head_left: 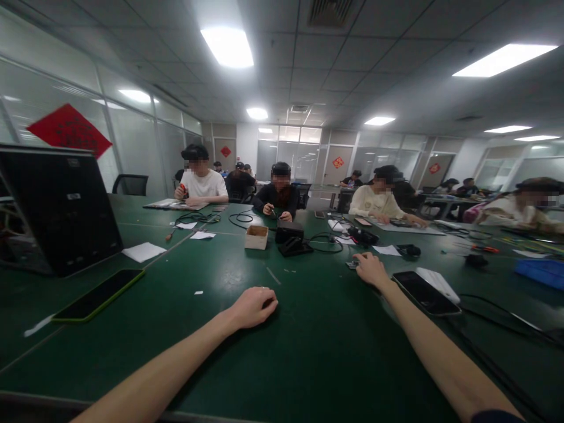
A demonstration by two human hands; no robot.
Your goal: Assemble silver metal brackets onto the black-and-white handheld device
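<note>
On the green tabletop (308,352), my left hand (254,306) rests with its fingers loosely curled and nothing visible in them. My right hand (369,269) reaches farther forward, fingers bent down onto a small grey metallic piece (351,265) lying on the table. What exactly the piece is, I cannot make out. Beside my right forearm lie a black phone (425,292) and a white slab-like item (438,284). Ahead, between my hands, stand a small open cardboard box (256,238) and a black device on a stand (294,239).
At left, a black computer case (66,211) stands behind a green-edged phone (99,295) and white paper (144,252). Cables (326,242) and a blue tray (540,271) lie to the right. Across the table sit several people, one in a white shirt (205,187).
</note>
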